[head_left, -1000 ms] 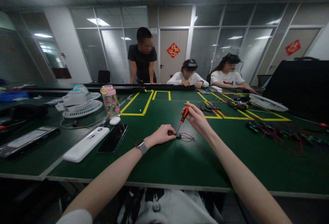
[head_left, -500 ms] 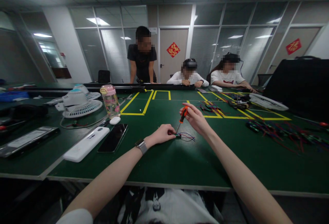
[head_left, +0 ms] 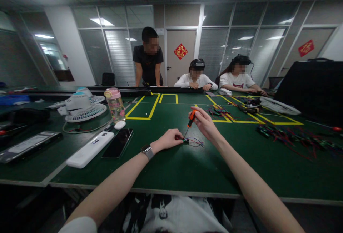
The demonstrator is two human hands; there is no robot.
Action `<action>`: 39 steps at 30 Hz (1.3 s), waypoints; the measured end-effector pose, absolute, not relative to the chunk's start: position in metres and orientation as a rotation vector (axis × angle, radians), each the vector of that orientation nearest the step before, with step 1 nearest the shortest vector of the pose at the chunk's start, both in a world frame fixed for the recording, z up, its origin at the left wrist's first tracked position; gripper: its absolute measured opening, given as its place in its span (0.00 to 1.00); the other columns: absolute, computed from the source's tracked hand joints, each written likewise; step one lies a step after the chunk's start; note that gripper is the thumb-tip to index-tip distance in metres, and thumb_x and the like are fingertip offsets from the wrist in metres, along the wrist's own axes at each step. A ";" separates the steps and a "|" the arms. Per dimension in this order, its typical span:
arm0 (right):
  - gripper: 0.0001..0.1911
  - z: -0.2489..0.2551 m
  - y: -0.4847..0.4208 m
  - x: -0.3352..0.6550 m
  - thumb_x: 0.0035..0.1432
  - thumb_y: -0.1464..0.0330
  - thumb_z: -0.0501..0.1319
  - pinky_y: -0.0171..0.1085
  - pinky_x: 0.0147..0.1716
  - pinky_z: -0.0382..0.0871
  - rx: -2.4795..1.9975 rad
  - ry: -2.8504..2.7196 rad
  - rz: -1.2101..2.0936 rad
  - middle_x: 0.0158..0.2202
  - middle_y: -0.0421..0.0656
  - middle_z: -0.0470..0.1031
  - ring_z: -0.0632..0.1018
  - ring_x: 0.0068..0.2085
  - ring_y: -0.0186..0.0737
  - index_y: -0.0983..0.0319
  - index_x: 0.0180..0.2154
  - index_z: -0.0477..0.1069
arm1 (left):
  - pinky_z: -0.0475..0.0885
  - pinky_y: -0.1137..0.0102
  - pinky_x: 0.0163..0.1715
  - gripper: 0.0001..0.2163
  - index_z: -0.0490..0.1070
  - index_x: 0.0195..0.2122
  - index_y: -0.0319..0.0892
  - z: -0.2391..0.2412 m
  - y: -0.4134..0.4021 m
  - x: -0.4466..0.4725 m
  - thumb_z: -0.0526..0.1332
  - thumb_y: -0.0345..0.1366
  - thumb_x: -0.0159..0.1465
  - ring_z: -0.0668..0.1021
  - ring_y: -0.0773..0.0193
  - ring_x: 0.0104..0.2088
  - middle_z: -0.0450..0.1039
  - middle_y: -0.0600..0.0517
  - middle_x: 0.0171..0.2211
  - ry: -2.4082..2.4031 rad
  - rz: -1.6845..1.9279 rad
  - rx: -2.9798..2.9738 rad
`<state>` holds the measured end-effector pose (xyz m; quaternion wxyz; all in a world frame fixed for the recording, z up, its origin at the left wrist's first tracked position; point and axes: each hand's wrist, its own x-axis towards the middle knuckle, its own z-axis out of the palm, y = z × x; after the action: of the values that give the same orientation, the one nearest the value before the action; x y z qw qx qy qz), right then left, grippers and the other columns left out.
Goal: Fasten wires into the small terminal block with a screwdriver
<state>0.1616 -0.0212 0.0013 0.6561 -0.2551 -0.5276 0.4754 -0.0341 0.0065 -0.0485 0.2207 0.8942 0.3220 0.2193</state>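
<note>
In my right hand (head_left: 203,120) is a screwdriver (head_left: 191,118) with an orange and black handle, its shaft slanting down to the left. The screwdriver's tip meets a small green circuit board (head_left: 185,141) lying on the green table (head_left: 166,172). My left hand (head_left: 171,138), with a watch on the wrist, is closed on the board's left end; its fingers partly hide it. Thin red and blue wires (head_left: 197,141) loop out from the board's right side. Whether the tip sits in a screw is too small to tell.
Left of my hands lie a black phone (head_left: 118,143), a white power bank (head_left: 90,149) and a pink-lidded bottle (head_left: 115,105), with white fans (head_left: 85,108) beyond. More wired boards (head_left: 292,136) spread at the right, near a black case (head_left: 311,90). Several people are across the table.
Both hands, the screwdriver and the board keep almost the same place. Any turn of the screwdriver is too slight to make out.
</note>
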 end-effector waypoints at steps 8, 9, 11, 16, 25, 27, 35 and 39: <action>0.15 -0.001 -0.019 0.159 0.46 0.56 0.71 0.40 0.45 0.71 -0.544 -1.098 1.088 0.34 0.39 0.77 0.76 0.37 0.37 0.55 0.35 0.76 | 0.68 0.73 0.33 0.07 0.78 0.38 0.39 -0.046 0.004 -0.033 0.66 0.35 0.60 0.75 0.65 0.33 0.73 0.51 0.35 0.908 0.613 2.449; 0.15 -0.002 -0.018 0.159 0.46 0.56 0.72 0.40 0.44 0.72 -0.554 -1.094 1.065 0.33 0.38 0.76 0.75 0.36 0.36 0.55 0.34 0.76 | 0.68 0.73 0.33 0.07 0.78 0.38 0.39 -0.046 0.004 -0.033 0.66 0.35 0.60 0.75 0.65 0.33 0.73 0.50 0.35 0.910 0.608 2.453; 0.14 -0.003 -0.017 0.159 0.46 0.57 0.72 0.40 0.44 0.72 -0.571 -1.100 1.043 0.32 0.37 0.75 0.75 0.34 0.36 0.55 0.35 0.76 | 0.69 0.72 0.34 0.07 0.78 0.38 0.39 -0.046 0.004 -0.033 0.66 0.35 0.61 0.75 0.65 0.34 0.74 0.50 0.36 0.901 0.601 2.465; 0.18 -0.003 -0.017 0.161 0.49 0.56 0.70 0.40 0.45 0.71 -0.543 -1.133 1.112 0.35 0.39 0.78 0.77 0.38 0.37 0.53 0.41 0.75 | 0.69 0.72 0.35 0.07 0.78 0.39 0.40 -0.047 0.006 -0.034 0.65 0.35 0.61 0.75 0.65 0.34 0.74 0.50 0.37 0.881 0.603 2.454; 0.14 -0.005 -0.015 0.159 0.48 0.56 0.70 0.38 0.40 0.69 -0.607 -1.117 0.966 0.31 0.37 0.76 0.75 0.34 0.36 0.54 0.36 0.76 | 0.69 0.72 0.35 0.07 0.78 0.39 0.40 -0.047 0.006 -0.034 0.66 0.36 0.61 0.75 0.64 0.34 0.74 0.50 0.36 0.892 0.593 2.447; 0.15 -0.004 -0.016 0.159 0.47 0.57 0.71 0.38 0.40 0.70 -0.592 -1.122 1.001 0.29 0.37 0.75 0.75 0.34 0.36 0.54 0.37 0.76 | 0.69 0.72 0.34 0.07 0.78 0.39 0.40 -0.047 0.006 -0.033 0.66 0.36 0.61 0.75 0.64 0.34 0.74 0.50 0.36 0.899 0.599 2.445; 0.16 -0.002 -0.018 0.160 0.49 0.53 0.69 0.41 0.44 0.71 -0.584 -1.118 1.064 0.35 0.40 0.78 0.78 0.38 0.40 0.54 0.38 0.74 | 0.69 0.72 0.35 0.08 0.78 0.39 0.40 -0.047 0.006 -0.034 0.65 0.37 0.61 0.76 0.64 0.35 0.74 0.50 0.37 0.897 0.591 2.464; 0.14 -0.006 -0.014 0.161 0.49 0.55 0.69 0.38 0.40 0.70 -0.622 -1.119 0.967 0.32 0.37 0.75 0.76 0.35 0.37 0.54 0.36 0.75 | 0.69 0.71 0.36 0.07 0.78 0.38 0.40 -0.046 0.004 -0.034 0.66 0.36 0.61 0.76 0.64 0.35 0.74 0.50 0.38 0.896 0.601 2.466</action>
<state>0.1609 -0.0145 -0.0058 0.6950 -0.2786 -0.5014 0.4335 -0.0339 0.0045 -0.0457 0.2229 0.8931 0.3244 0.2177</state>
